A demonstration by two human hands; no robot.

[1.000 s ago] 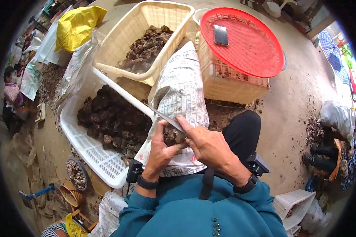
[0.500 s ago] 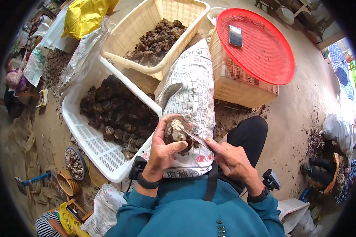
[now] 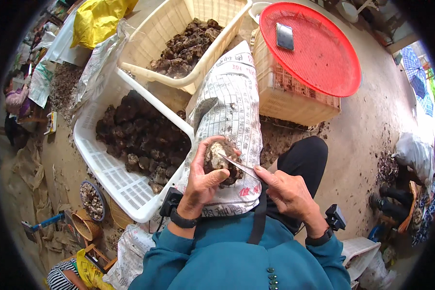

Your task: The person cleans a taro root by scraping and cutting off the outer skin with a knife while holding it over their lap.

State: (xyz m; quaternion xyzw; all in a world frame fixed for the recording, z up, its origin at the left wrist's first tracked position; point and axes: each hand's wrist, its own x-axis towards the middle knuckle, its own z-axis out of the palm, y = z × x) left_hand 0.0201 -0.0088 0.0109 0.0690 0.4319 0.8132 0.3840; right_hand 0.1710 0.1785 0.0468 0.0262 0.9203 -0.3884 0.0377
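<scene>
My left hand (image 3: 201, 183) is wrapped round an irregular, dirt-dark lump (image 3: 214, 155) with a pale whitish patch on its upper face. My right hand (image 3: 289, 192) grips a knife (image 3: 244, 168), thumb along it, with the blade's tip against that pale patch. Under both hands a long white printed sack (image 3: 225, 99) lies across my lap. Just left of it stands a white slotted crate (image 3: 124, 193) of dark, clumpy lumps. The knife's handle is mostly hidden in my fingers.
A cream crate (image 3: 138, 67) of similar lumps stands behind. A red mesh tray (image 3: 319, 63) with a phone (image 3: 284, 36) rests on another crate. Co-workers show at left (image 3: 15, 102), lower left (image 3: 65, 276) and right (image 3: 396, 205). A bowl (image 3: 92, 200) and basket (image 3: 86, 224) sit lower left.
My right hand has shifted right and down, turning the blade from lying across the lump to pointing at it. The lump's pale face has come upward in my left hand.
</scene>
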